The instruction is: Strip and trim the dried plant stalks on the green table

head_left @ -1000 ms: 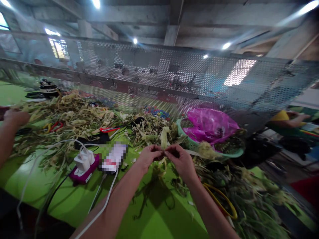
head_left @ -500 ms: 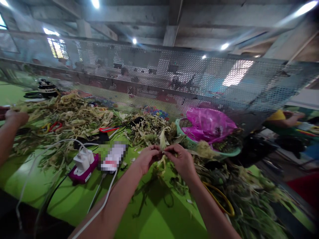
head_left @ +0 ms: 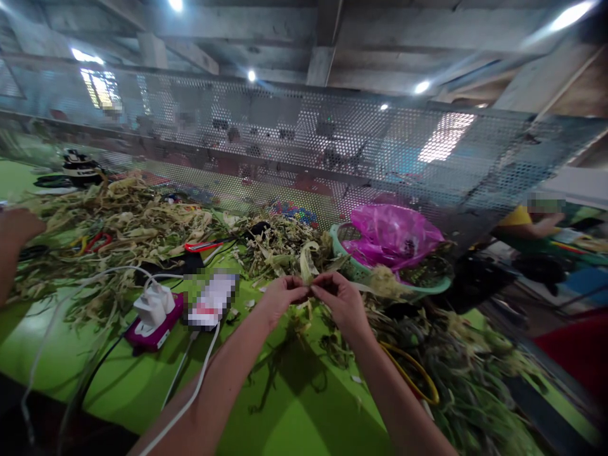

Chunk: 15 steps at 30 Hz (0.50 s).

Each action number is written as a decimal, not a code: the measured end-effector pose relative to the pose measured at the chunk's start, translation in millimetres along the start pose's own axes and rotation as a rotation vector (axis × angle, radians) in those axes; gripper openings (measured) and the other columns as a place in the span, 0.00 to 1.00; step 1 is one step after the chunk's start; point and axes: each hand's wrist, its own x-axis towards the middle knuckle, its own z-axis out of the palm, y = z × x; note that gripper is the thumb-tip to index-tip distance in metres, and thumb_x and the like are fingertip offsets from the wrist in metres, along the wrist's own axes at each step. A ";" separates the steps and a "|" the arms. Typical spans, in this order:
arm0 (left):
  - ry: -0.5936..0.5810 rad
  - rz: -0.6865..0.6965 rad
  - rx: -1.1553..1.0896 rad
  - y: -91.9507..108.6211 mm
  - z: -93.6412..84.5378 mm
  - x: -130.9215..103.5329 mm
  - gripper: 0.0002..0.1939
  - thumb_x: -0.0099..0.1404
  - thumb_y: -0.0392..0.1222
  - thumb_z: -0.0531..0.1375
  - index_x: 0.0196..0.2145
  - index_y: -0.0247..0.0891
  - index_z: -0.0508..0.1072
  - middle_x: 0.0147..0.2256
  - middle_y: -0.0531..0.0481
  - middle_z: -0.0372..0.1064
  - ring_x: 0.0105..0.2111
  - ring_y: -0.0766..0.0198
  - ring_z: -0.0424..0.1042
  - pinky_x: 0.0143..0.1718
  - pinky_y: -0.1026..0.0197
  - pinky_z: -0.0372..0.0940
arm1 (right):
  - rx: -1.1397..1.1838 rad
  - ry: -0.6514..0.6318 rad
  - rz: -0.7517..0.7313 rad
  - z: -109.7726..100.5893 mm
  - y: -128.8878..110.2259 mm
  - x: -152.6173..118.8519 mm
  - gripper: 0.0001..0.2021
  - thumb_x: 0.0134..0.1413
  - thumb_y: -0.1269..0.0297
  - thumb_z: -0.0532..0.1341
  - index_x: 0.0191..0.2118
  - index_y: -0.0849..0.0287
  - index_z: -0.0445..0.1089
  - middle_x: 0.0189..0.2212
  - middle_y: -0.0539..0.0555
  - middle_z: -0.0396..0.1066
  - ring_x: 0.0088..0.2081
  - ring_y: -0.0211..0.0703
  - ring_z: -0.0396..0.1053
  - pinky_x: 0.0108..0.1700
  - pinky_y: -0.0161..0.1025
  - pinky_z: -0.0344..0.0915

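Observation:
Both hands meet over the green table (head_left: pixel 332 405). My left hand (head_left: pixel 281 297) pinches the lower end of a pale green dried leaf piece (head_left: pixel 308 263), which stands up between the fingertips. From the other side my right hand (head_left: pixel 338 297) has its thumb and fingers closed on the same piece. Small yellowish scraps (head_left: pixel 304 320) lie or hang just below the fingertips. A heap of dried plant pieces (head_left: pixel 285 244) is right behind the hands.
A green basket (head_left: pixel 342 244) holds a pink plastic bag (head_left: pixel 396 234). At left are a purple power strip (head_left: pixel 152 335), a phone (head_left: pixel 213 301), white cables, red-handled scissors (head_left: pixel 202 246) and another person's hand (head_left: pixel 21 225). More plants (head_left: pixel 484 380) and a perforated screen (head_left: pixel 285 139) surround.
The view has shifted slightly, moving the surroundings left in the picture. Between my fingertips, the pale piece now looks broader and more curled. Both hands stay pinched together. The other person's hand has moved slightly left.

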 end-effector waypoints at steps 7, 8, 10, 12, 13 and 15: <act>0.027 -0.066 -0.126 -3.5 -4.1 0.1 0.07 0.47 0.36 0.65 0.22 0.36 0.68 0.22 0.54 0.63 0.24 0.69 0.62 0.30 0.64 0.58 | -0.102 -0.123 -0.078 -2.4 -2.3 0.2 0.10 0.47 0.59 0.66 0.33 0.59 0.75 0.29 0.54 0.75 0.32 0.46 0.71 0.37 0.41 0.67; 0.028 -0.088 -0.151 -2.6 -3.6 -0.8 0.06 0.46 0.35 0.64 0.23 0.37 0.68 0.23 0.53 0.64 0.24 0.69 0.62 0.30 0.64 0.59 | -0.140 -0.119 -0.101 -3.0 -2.8 0.2 0.09 0.48 0.60 0.65 0.33 0.59 0.75 0.29 0.54 0.75 0.33 0.46 0.71 0.37 0.41 0.67; 0.028 -0.133 -0.172 -0.5 -2.5 -2.6 0.06 0.47 0.33 0.63 0.23 0.37 0.68 0.23 0.53 0.65 0.25 0.68 0.63 0.31 0.63 0.60 | -0.214 -0.112 -0.140 -4.2 -3.4 0.0 0.07 0.50 0.61 0.64 0.33 0.58 0.75 0.30 0.54 0.75 0.33 0.46 0.71 0.38 0.40 0.66; 0.033 -0.166 -0.165 1.1 -1.8 -3.7 0.05 0.48 0.33 0.62 0.24 0.38 0.68 0.24 0.52 0.65 0.25 0.67 0.64 0.32 0.63 0.60 | -0.277 -0.117 -0.170 -5.3 -4.1 -0.1 0.06 0.51 0.62 0.63 0.33 0.57 0.75 0.30 0.53 0.75 0.34 0.46 0.71 0.38 0.40 0.66; 0.036 -0.171 -0.161 1.5 -1.7 -3.9 0.05 0.48 0.33 0.62 0.24 0.38 0.69 0.24 0.52 0.66 0.25 0.67 0.64 0.32 0.63 0.60 | -0.304 -0.122 -0.184 -5.8 -4.5 -0.1 0.06 0.51 0.63 0.62 0.33 0.57 0.75 0.30 0.53 0.75 0.34 0.45 0.71 0.38 0.40 0.65; 0.040 -0.172 -0.163 1.2 -1.9 -3.9 0.05 0.49 0.33 0.62 0.25 0.38 0.69 0.24 0.52 0.66 0.25 0.67 0.64 0.31 0.64 0.61 | -0.340 -0.136 -0.207 -6.8 -5.6 0.0 0.05 0.52 0.64 0.62 0.33 0.57 0.75 0.30 0.52 0.75 0.34 0.45 0.71 0.38 0.39 0.64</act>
